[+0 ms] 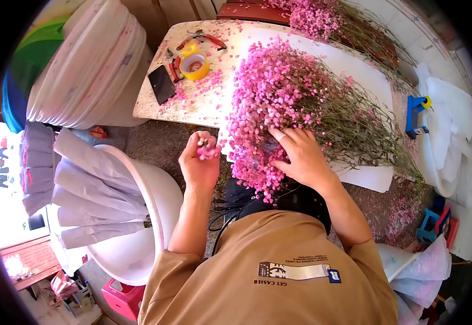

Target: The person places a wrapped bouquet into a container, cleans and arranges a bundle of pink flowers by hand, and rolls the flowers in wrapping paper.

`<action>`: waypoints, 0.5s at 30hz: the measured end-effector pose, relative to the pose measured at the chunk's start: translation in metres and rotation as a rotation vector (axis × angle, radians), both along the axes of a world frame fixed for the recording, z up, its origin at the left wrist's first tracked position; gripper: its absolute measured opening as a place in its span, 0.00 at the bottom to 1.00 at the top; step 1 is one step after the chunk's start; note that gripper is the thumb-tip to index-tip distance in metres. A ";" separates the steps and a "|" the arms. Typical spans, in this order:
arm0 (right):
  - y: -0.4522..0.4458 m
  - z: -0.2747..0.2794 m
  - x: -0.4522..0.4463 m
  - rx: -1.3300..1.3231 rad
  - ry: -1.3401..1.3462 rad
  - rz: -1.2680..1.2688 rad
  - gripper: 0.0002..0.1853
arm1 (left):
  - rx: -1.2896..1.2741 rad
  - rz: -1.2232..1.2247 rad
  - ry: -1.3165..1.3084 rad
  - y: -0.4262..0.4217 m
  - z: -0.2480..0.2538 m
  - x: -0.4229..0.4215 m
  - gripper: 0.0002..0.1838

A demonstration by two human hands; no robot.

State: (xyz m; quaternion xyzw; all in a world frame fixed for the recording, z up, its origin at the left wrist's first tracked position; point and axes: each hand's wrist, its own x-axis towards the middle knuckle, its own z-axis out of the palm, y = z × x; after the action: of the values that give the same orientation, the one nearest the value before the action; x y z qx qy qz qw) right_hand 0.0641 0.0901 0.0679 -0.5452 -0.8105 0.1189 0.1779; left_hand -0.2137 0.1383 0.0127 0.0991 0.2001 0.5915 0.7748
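A large bunch of small pink flowers lies on white paper on the table, its green stems pointing right. My right hand, with a ring on one finger, rests on the bunch near its lower middle, fingers spread among the blossoms. Left of the bunch, off the table's front edge, my left hand is raised with its fingers curled round a few loose pink blossoms.
On the table are a black phone, yellow tape rolls and red-handled cutters. A blue tape dispenser stands right. Wrapped bundles fill a white tub at left. More pink flowers lie behind.
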 end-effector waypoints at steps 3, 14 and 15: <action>0.001 0.007 0.000 -0.060 0.039 0.022 0.43 | -0.079 0.146 0.239 -0.007 0.033 0.019 0.17; 0.003 0.009 -0.003 -0.073 0.050 0.022 0.47 | 0.643 -0.222 1.694 -0.031 0.051 0.056 0.13; 0.003 0.009 -0.003 -0.086 0.053 0.029 0.47 | 0.819 -0.089 1.682 -0.029 0.036 0.060 0.14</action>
State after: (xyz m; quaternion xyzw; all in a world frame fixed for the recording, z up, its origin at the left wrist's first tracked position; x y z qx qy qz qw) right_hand 0.0613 0.0933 0.0773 -0.5374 -0.8073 0.1708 0.1740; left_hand -0.1537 0.1093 0.0491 0.7672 0.4667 0.3197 0.3023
